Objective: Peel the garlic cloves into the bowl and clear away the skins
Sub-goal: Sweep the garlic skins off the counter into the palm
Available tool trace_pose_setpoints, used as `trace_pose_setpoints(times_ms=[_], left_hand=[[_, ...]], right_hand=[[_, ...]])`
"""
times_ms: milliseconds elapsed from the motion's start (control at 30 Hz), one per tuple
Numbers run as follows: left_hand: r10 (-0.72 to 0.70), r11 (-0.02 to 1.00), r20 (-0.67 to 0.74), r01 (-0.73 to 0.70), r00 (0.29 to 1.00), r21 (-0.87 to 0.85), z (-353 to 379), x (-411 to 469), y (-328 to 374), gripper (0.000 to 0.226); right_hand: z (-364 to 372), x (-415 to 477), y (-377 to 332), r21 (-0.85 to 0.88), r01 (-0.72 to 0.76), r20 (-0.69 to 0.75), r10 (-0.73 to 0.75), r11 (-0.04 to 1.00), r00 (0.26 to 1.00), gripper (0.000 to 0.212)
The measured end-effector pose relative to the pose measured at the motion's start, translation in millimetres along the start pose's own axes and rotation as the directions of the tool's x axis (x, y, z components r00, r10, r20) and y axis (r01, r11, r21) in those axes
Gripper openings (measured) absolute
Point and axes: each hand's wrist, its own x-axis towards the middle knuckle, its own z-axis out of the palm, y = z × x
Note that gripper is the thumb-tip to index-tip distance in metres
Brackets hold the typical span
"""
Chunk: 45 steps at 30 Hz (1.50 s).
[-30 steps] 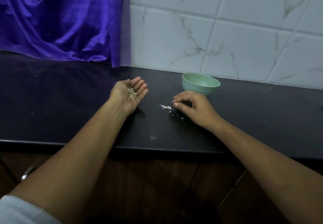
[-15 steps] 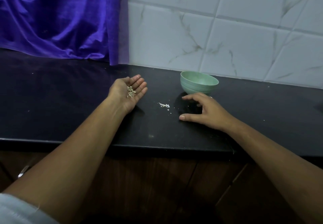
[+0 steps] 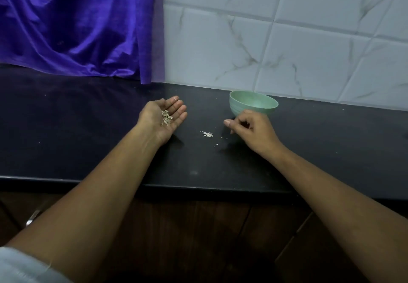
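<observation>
My left hand (image 3: 154, 126) lies palm up on the black counter (image 3: 88, 128), fingers relaxed, with a small heap of garlic skins (image 3: 166, 117) in its palm. A little cluster of loose skins (image 3: 207, 134) and a few crumbs lie on the counter between my hands. My right hand (image 3: 256, 130) hovers just right of them and in front of the pale green bowl (image 3: 254, 104), its fingers curled under and the thumb pointing left. I see nothing held in it. The bowl's inside is hidden from this angle.
A purple curtain (image 3: 77, 28) hangs down to the counter at the back left. White marbled wall tiles (image 3: 287, 51) rise behind the bowl. The counter's front edge (image 3: 198, 186) runs below my forearms, with dark wooden cabinet fronts underneath.
My right hand drew back from the loose skins toward the bowl, spread flat, then curled its fingers again. My left hand stayed palm up with the skins.
</observation>
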Motion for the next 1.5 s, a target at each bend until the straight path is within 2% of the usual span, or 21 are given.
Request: trace_pose_setpoints(times_ms=[100,167,233,300,367,467,500,567,633,800,900,1000,1100,1300,1400,1500], left_hand=[[-0.006,1.000,0.010,0.006,1.000,0.004,0,0,-1,0.043],[-0.005,1.000,0.013,0.005,1.000,0.004,0,0,-1,0.043],[0.000,1.000,0.012,0.000,1.000,0.002,0,0,-1,0.043],[-0.002,1.000,0.014,0.002,1.000,0.004,0,0,-2,0.043],[-0.006,1.000,0.012,0.006,1.000,0.009,0,1,-2,0.043],[-0.007,1.000,0.011,0.007,1.000,0.014,0,2,-2,0.043],[-0.008,1.000,0.011,0.008,1.000,0.016,1,2,-2,0.043],[-0.010,1.000,0.012,0.010,1.000,0.016,1,2,-2,0.043],[-0.008,1.000,0.012,0.008,1.000,0.017,2,2,-3,0.043],[-0.001,1.000,0.006,0.001,1.000,0.015,2,0,-3,0.044],[0.001,1.000,0.005,-0.001,1.000,0.010,2,-1,-2,0.044],[-0.002,1.000,0.005,0.002,1.000,0.014,0,-1,-2,0.044],[-0.003,1.000,0.003,0.003,1.000,0.026,0,0,-2,0.043],[0.002,1.000,-0.007,-0.002,1.000,0.022,0,-1,-2,0.043],[0.005,1.000,-0.012,-0.005,1.000,0.012,-1,0,-2,0.043],[0.001,1.000,-0.015,-0.001,1.000,0.019,-1,1,-3,0.043]], right_hand=[[-8,-12,-5,0.081,-0.081,0.069,0.076,0.993,0.995,0.045],[-14,-17,-6,0.146,-0.198,0.040,0.194,0.969,0.980,0.054],[-22,-22,-3,0.138,-0.227,0.006,0.228,0.964,0.974,0.051],[-29,-28,5,0.012,-0.156,0.025,0.155,0.988,0.988,0.036],[-34,-35,10,-0.212,-0.049,0.108,0.073,0.976,0.992,0.033],[-36,-41,8,-0.453,0.031,0.275,0.107,0.891,0.956,0.070],[-36,-41,3,-0.475,0.029,0.333,0.149,0.879,0.931,0.079],[-34,-40,-7,-0.478,-0.011,0.445,0.253,0.878,0.859,0.083],[-29,-39,-20,-0.498,0.002,0.522,0.298,0.867,0.799,0.089],[-2,-25,-37,-0.477,0.076,0.590,0.255,0.875,0.767,0.084],[6,-20,-37,-0.382,0.072,0.567,0.172,0.921,0.805,0.082],[-2,-18,-24,-0.214,0.003,0.441,0.094,0.977,0.893,0.087],[-9,-11,-12,-0.194,-0.031,0.357,0.101,0.980,0.929,0.086],[16,18,-9,-0.266,0.025,0.275,0.051,0.964,0.960,0.064],[25,23,-13,-0.175,0.065,0.262,-0.017,0.982,0.965,0.042],[21,24,-9,-0.049,0.027,0.264,-0.013,0.998,0.964,0.024]])
